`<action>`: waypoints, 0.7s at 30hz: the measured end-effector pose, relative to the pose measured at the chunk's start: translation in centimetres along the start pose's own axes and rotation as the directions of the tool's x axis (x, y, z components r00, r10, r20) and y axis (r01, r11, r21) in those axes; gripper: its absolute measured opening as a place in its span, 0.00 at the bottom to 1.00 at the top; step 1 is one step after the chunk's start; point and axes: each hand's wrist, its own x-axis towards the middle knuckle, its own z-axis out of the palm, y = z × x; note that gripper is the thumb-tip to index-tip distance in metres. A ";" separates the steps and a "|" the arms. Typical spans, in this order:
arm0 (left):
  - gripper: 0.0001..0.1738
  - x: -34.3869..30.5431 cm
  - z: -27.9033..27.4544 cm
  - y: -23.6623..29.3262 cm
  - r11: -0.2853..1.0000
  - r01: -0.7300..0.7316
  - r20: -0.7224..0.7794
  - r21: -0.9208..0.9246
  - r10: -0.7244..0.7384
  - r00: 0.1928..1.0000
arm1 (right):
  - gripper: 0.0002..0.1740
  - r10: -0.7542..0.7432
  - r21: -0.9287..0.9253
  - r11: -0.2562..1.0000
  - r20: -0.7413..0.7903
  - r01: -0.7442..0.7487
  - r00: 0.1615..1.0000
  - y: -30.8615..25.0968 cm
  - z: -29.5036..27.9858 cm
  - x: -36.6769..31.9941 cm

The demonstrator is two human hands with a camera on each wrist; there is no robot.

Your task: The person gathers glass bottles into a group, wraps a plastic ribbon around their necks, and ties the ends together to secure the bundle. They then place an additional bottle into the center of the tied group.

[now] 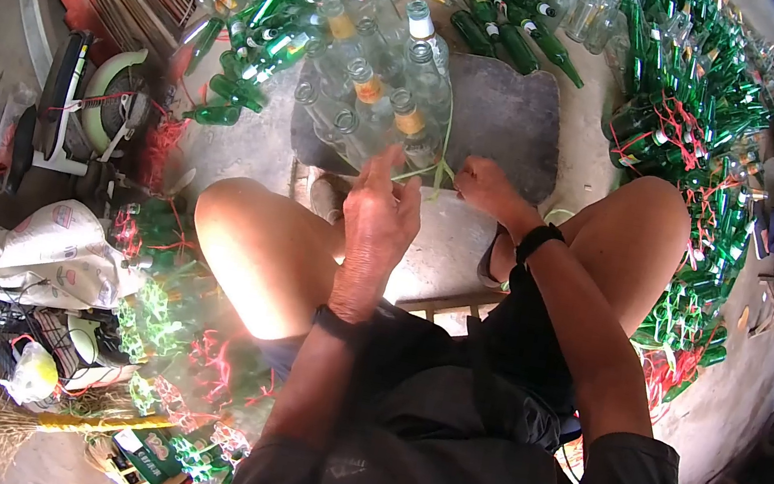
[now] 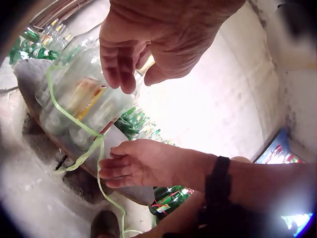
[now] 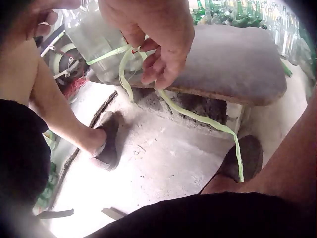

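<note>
A bundle of clear glass bottles stands on a dark board, with a pale green strap round its lower part. The strap crosses at the near side of the bundle, and its loose ends hang down. My right hand is at that crossing, fingers curled round the strap in the right wrist view. My left hand is held by the near side of the bottles, its fingers loosely bent with nothing seen between them; in the left wrist view the left hand hovers beside the glass.
Green bottles lie behind the board, and more green bottles are heaped at the right. A fan and a white sack are at the left. My knees flank the board's near edge.
</note>
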 end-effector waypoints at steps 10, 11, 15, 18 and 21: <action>0.28 0.2 0.6 0.6 1.000 0.003 -0.008 -0.003 -0.003 1.000 | 0.18 -0.067 0.013 0.998 0.143 0.065 0.987 -0.2 -0.1 -0.6; 0.30 0.3 0.7 0.5 1.000 0.009 -0.008 -0.005 -0.010 1.000 | 0.20 -0.052 -0.006 0.999 0.141 0.053 0.989 -0.2 0.1 -0.6; 0.33 0.5 1.0 0.0 0.999 -0.022 -0.026 0.042 0.023 0.999 | 0.15 -0.076 -0.079 0.993 0.132 0.087 0.988 -0.8 -0.4 -1.0; 0.35 0.7 1.4 0.3 1.000 0.030 -0.033 -0.006 -0.031 0.999 | 0.13 0.185 0.365 0.893 0.235 -0.263 0.954 -2.4 -1.2 -2.1; 0.36 1.1 1.8 -0.2 1.000 -0.007 -0.067 0.012 0.008 0.998 | 0.10 -0.188 0.111 0.977 0.025 0.184 0.982 -2.6 -1.7 -2.4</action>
